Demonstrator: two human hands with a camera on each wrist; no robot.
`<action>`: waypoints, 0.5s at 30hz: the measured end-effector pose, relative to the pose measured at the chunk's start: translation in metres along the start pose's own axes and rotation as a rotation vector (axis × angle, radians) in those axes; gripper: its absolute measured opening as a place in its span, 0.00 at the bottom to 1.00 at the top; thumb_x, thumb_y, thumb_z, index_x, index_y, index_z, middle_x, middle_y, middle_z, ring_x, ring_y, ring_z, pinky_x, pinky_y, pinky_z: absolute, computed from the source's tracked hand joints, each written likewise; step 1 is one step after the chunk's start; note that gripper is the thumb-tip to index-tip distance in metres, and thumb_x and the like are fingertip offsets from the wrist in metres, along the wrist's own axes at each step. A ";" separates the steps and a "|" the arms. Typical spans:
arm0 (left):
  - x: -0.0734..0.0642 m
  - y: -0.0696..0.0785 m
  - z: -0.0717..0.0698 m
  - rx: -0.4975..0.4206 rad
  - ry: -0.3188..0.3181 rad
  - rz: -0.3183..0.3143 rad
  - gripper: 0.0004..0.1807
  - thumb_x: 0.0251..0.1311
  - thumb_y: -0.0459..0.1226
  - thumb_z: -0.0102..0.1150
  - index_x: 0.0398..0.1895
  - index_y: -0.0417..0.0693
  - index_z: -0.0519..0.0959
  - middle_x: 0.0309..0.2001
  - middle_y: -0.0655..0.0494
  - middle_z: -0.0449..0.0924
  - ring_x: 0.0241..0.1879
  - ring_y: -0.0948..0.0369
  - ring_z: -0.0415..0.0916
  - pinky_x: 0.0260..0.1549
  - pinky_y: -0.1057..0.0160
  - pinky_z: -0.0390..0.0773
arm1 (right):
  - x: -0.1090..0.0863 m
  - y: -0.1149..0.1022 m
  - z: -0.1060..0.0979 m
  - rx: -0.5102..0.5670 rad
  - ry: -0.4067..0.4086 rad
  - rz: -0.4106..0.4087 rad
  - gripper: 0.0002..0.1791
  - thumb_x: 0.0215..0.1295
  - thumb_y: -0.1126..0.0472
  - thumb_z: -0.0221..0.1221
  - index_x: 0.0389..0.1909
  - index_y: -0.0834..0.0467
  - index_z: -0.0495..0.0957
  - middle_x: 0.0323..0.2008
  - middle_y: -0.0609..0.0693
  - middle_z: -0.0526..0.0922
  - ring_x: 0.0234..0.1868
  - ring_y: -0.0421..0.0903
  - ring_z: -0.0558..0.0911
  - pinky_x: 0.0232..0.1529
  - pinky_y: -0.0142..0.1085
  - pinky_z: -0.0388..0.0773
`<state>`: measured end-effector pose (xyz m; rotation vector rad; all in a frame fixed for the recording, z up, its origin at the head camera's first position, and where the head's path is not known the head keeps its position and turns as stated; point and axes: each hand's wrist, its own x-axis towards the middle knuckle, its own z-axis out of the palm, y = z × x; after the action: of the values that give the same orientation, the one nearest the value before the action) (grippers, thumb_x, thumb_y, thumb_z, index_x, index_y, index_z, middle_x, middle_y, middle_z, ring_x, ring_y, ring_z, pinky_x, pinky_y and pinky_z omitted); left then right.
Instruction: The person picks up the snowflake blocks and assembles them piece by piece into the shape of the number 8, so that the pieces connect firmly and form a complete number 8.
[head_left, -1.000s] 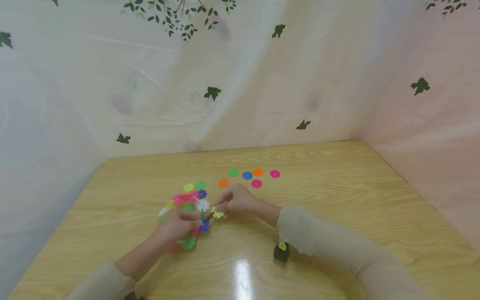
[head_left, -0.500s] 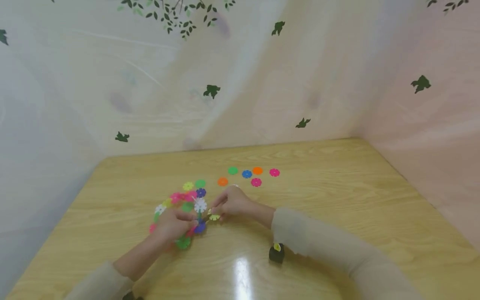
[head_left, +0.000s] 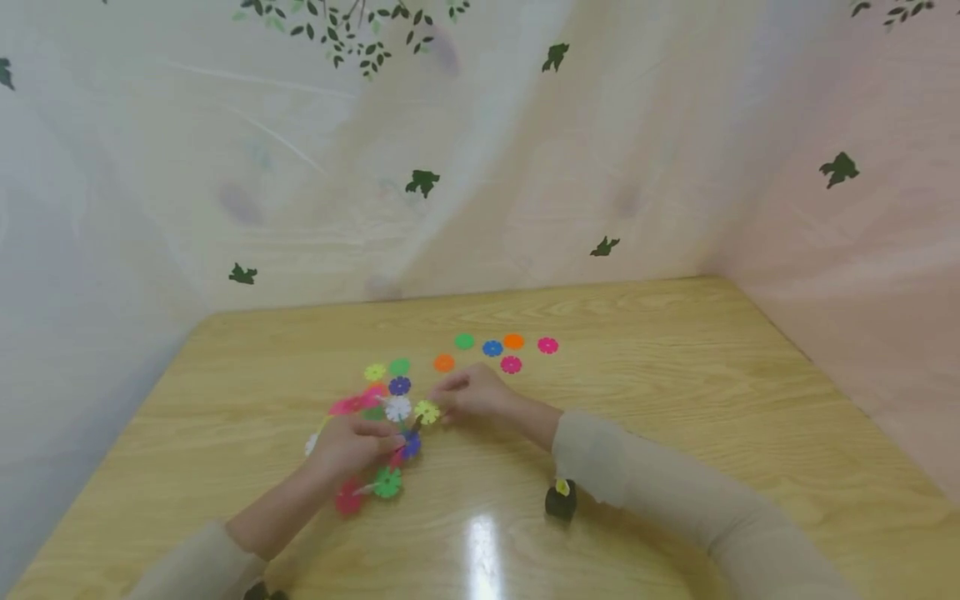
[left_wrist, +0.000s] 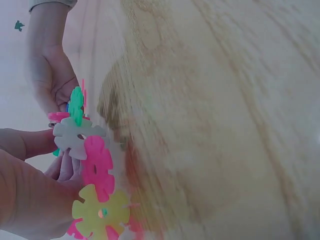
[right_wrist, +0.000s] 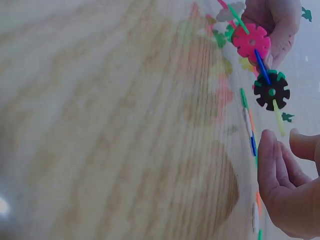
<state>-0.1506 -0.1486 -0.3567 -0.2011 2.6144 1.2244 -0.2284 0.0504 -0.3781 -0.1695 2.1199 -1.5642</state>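
My left hand (head_left: 352,450) pinches a linked chain of flower-shaped interlocking discs, lifted off the table. In the left wrist view a white disc (left_wrist: 75,137), a pink disc (left_wrist: 97,167) and a yellow disc (left_wrist: 111,209) hang along that hand. At the chain's right end, a black disc (right_wrist: 272,100) carries a pale yellow disc (head_left: 427,412), which looks edge-on in the right wrist view. My right hand (head_left: 480,393) is just right of this yellow disc, its thumb and fingers apart with nothing between them. My left fingers hide part of the chain.
Loose discs lie flat at the back middle, among them an orange disc (head_left: 444,363), a blue disc (head_left: 492,348) and a pink disc (head_left: 548,345). Under my right sleeve hangs a black box (head_left: 561,500). Behind the wooden table (head_left: 637,375) hangs a curtain (head_left: 480,167).
My right hand has let go of the pale yellow disc and drawn slightly back from it. The chain has tilted a little in my left hand, which keeps its hold.
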 end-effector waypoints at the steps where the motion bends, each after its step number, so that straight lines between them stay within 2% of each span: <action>1: -0.001 0.000 -0.002 0.002 0.000 0.003 0.15 0.52 0.41 0.67 0.41 0.43 0.86 0.50 0.42 0.83 0.52 0.49 0.77 0.48 0.53 0.78 | 0.001 0.000 -0.001 0.001 0.005 -0.008 0.13 0.60 0.61 0.64 0.44 0.63 0.83 0.38 0.59 0.87 0.27 0.42 0.85 0.38 0.34 0.86; 5: -0.002 -0.003 -0.012 -0.042 0.010 -0.009 0.17 0.55 0.41 0.65 0.44 0.41 0.84 0.56 0.38 0.79 0.47 0.51 0.79 0.39 0.62 0.81 | 0.008 -0.003 -0.002 -0.099 0.023 -0.077 0.12 0.60 0.60 0.65 0.42 0.62 0.84 0.35 0.58 0.88 0.27 0.41 0.85 0.33 0.33 0.85; 8: -0.002 -0.007 -0.021 -0.100 0.023 -0.031 0.18 0.57 0.40 0.64 0.47 0.37 0.82 0.53 0.37 0.80 0.41 0.58 0.80 0.35 0.67 0.81 | 0.013 -0.006 0.002 -0.273 0.020 -0.173 0.11 0.59 0.58 0.65 0.41 0.58 0.85 0.35 0.55 0.89 0.29 0.40 0.84 0.31 0.30 0.83; 11: -0.002 -0.010 -0.029 -0.154 0.029 -0.055 0.21 0.58 0.39 0.63 0.51 0.34 0.80 0.53 0.36 0.79 0.40 0.60 0.82 0.38 0.65 0.83 | 0.018 -0.009 0.009 -0.444 -0.007 -0.298 0.10 0.59 0.58 0.66 0.41 0.57 0.85 0.39 0.52 0.89 0.37 0.42 0.85 0.38 0.28 0.82; 15: -0.004 -0.010 -0.036 -0.215 0.014 -0.089 0.25 0.61 0.40 0.61 0.56 0.30 0.75 0.60 0.32 0.73 0.46 0.53 0.84 0.47 0.59 0.84 | 0.021 -0.016 0.024 -0.573 -0.048 -0.400 0.10 0.61 0.59 0.64 0.42 0.56 0.85 0.41 0.50 0.88 0.43 0.42 0.84 0.45 0.26 0.79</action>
<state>-0.1506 -0.1827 -0.3413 -0.3627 2.4528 1.4757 -0.2385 0.0162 -0.3750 -0.8578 2.5505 -1.0747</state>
